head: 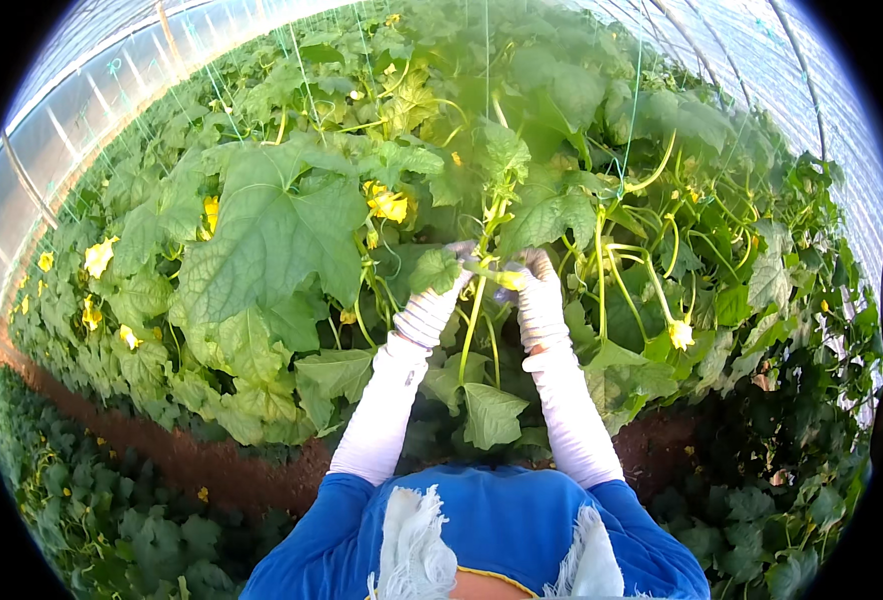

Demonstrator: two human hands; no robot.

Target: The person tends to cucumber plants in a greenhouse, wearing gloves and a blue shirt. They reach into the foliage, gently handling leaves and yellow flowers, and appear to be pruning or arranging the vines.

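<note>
In front of my chest, both hands in thin gloves meet at an upright cucurbit vine stem (pixel 473 330). My left hand (pixel 459 253) is at the left side of the stem, its fingertips partly hidden by a small leaf (pixel 435 271). On the right, my right hand (pixel 533 271) has its fingers curled around the end of a yellow-green young fruit or bud (pixel 509 279), which crosses in front of the stem. Above the hands rises the leafy vine tip (pixel 503 161). Striped cuffs and white sleeves cover my wrists and forearms.
Dense foliage with yellow flowers (pixel 387 204) surrounds my hands. A broad leaf (pixel 276 217) spreads on the left. Thin green strings (pixel 639 97) hang among the vines. Bare soil (pixel 186 465) runs below, and the greenhouse's plastic cover (pixel 839 97) curves overhead on metal hoops.
</note>
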